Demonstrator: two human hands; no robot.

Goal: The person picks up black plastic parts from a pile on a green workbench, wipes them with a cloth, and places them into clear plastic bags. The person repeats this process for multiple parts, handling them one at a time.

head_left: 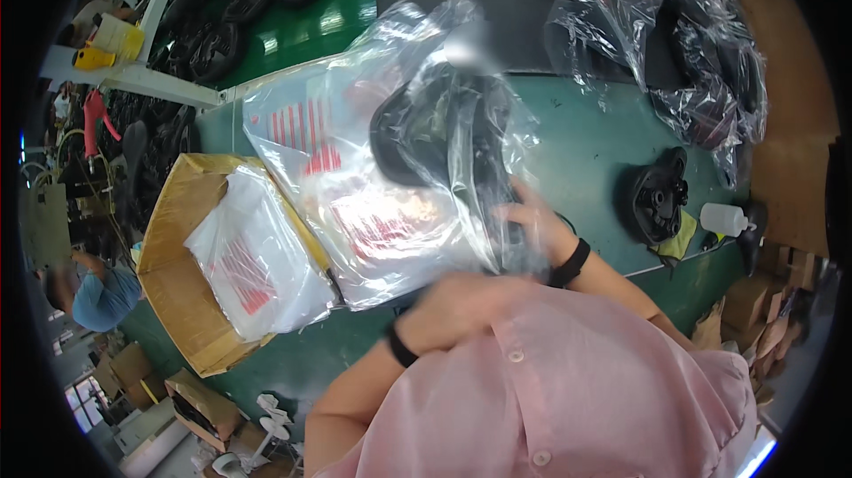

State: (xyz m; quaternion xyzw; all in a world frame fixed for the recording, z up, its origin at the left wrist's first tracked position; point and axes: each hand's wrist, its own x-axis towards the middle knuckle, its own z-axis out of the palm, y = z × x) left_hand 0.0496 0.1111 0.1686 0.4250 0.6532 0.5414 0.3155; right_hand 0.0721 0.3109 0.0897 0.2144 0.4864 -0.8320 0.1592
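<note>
Overhead, head view, single frame. Item one: right hand (532, 221), black band at the wrist, fingers (513, 210) curled and pressed onto the crinkled clear plastic bag (417, 150), gripping through the film the lower edge of a black moulded saddle-shaped part (444, 127) inside it. Bag and part stand raised above the green tabletop (577, 150), directly above and to the left of those fingers.

Item two: left hand (453, 305), also with a black wristband, blurred; it sits at the bag's lower edge, just below the right-hand fingers. Whether its fingers are spread or closed cannot be told.

Item three: open brown cardboard box (169, 238), well to the left of both hands, holding a stack of clear flat bags with red print (253, 265). More red-printed film lies between the box and the held bag.

Item four: bare black saddle-shaped part lying underside up (658, 198), on the tabletop to the right of the right-hand fingers, apart from them. Just beyond it, a small white plastic squeeze bottle (723, 219) lying on its side and a yellow cloth (679, 238).

Item five: heap of bagged black parts (701, 61), far upper right of the fingers.

Item six: second person in a blue top (102, 296), far left, beyond the tabletop edge.
</note>
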